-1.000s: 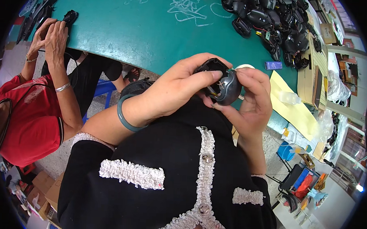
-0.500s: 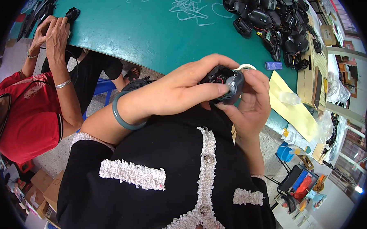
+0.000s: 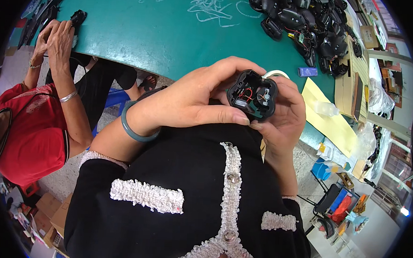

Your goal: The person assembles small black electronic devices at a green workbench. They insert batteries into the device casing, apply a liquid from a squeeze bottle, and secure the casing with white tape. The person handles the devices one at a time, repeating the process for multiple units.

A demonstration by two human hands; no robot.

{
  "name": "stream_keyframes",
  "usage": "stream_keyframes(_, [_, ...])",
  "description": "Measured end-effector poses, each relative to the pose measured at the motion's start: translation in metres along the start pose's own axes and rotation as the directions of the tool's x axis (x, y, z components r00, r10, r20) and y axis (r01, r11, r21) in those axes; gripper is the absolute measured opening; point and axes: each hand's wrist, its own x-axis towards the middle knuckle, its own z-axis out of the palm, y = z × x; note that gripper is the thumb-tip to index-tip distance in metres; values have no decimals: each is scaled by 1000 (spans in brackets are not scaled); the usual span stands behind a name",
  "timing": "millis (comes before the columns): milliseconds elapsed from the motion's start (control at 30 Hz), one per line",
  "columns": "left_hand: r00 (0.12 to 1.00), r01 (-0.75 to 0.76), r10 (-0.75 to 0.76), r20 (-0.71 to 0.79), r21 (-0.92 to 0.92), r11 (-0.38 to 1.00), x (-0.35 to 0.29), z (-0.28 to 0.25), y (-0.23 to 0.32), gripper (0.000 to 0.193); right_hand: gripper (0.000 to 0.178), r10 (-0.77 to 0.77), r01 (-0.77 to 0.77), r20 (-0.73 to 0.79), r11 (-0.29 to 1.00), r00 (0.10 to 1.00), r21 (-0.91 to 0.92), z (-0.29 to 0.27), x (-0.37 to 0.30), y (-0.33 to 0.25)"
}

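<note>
Between my two hands is a black plastic housing (image 3: pixel 241 104), its open side facing up, with red wires and small round and silver parts showing inside. My left hand (image 3: pixel 199 94) grips its left side, with the thumb along the lower edge and the fingers over the far side. My right hand (image 3: pixel 283 109) holds the right side, its thumb tip close to the left thumb and its fingers curled behind. A pale ring (image 3: pixel 276 73), perhaps a roll of tape, sticks out beside my right fingers; whether they touch it I cannot tell.
A green table (image 3: pixel 141 34) lies ahead, with a heap of black plastic housings and wires (image 3: pixel 308 22) at far right. Near it are a small purple box (image 3: pixel 307 71), yellow paper (image 3: pixel 316 97) and a clear bottle (image 3: pixel 326 109). At left, a person in red (image 3: pixel 35 135) handles a black part.
The housing has turned in my hands, so its wired inside now faces up. My left thumb has moved off its surface down to the lower edge.
</note>
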Motion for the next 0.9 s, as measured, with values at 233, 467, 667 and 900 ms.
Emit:
stream_keyframes(233, [999,42,-37,-39,118,992,5,3,1,76,68,-45,45,6,997,999,-55,-5,0,5])
stream_keyframes(467, [997,7,12,-81,234,972,5,3,-2,76,65,-71,76,28,979,997,-191,-6,2,4])
stream_keyframes(667, [994,4,24,-105,257,966,5,4,-5,79,62,-101,109,42,941,994,-319,-4,6,-1])
stream_keyframes(900, [991,7,29,-128,271,962,5,4,-6,80,60,-99,105,36,928,994,-357,-3,6,-4])
